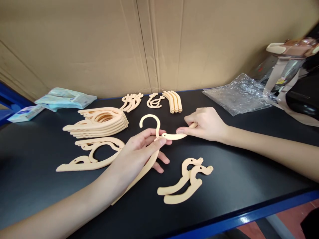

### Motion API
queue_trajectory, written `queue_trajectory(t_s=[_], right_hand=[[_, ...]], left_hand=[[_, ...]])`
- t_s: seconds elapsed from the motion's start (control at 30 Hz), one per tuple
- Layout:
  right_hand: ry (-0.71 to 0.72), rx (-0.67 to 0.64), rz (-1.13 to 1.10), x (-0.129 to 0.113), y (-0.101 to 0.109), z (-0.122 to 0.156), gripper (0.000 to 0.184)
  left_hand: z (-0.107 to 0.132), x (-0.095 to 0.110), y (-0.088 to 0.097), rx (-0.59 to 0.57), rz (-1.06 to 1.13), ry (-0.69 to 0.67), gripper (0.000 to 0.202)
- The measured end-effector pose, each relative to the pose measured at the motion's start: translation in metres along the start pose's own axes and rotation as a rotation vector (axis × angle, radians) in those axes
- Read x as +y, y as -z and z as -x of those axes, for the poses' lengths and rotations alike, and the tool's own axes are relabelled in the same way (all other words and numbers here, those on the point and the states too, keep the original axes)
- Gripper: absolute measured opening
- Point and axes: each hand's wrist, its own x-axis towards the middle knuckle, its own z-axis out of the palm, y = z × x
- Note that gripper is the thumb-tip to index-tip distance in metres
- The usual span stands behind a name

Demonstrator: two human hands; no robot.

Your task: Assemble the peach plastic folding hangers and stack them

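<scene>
Centrally, beige hanger (159,128) sits between both hands, over black tabletop (236,166): left hand (142,146) pinches it below the hook (151,116), right hand (206,124) grips a curved arm (175,136). Probably light, stiff, smooth plastic; best held at the hook's base. Blue edge (241,217) in front, cardboard (99,43) behind.

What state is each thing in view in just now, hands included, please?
Left hand, pinching the held hanger parts near the hook.
Right hand, gripping their right end.
Held hanger parts, spread open; whether locked, unclear.
Hanger stack, folded, piled flat.
Single hanger, folded, flat.
Two curved pieces, flat, overlapping.
Rear pieces, lying in three groups.
Plastic bag, crumpled.
Bottle, lid on.
Soft packs, lying down.
</scene>
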Motion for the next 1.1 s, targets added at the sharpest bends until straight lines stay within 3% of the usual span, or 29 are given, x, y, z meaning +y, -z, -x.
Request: queue_trajectory(t_s=[0.2, 0.3, 0.5, 0.7, 0.9, 1.1], right_hand=[[0.457, 0.156, 0.158, -0.0016, 0.002, 0.0046, 0.059], [0.574, 0.213, 0.178, -0.0053, 0.0018, 0.0052, 0.04], [0.55, 0.158, 0.244, -0.0091, 0.0028, 0.0009, 0.034], [0.454, 0.056, 0.107, -0.0068, 0.0032, 0.0051, 0.04], [0.569, 0.133, 0.158, -0.0084, 0.0038, 0.0081, 0.051], [0.614, 0.227, 0.16, -0.0093, 0.0041, 0.0071, 0.052]], left_hand=[[0.0008, 0.0015, -0.0012, -0.003, -0.036, -0.007, 0.013], [0.0006, 0.0027, -0.0014, -0.004, -0.027, -0.008, 0.013], [0.001, -0.0003, 0.0005, 0.038, -0.029, 0.034, 0.023], [0.0001, -0.0001, 0.0034, 0.006, -0.028, 0.06, 0.028], [0.0035, 0.0015, 0.0032, -0.095, -0.009, 0.105, 0.039], [0.0046, 0.0053, 0.0031, -0.143, 0.013, 0.162, 0.033]])
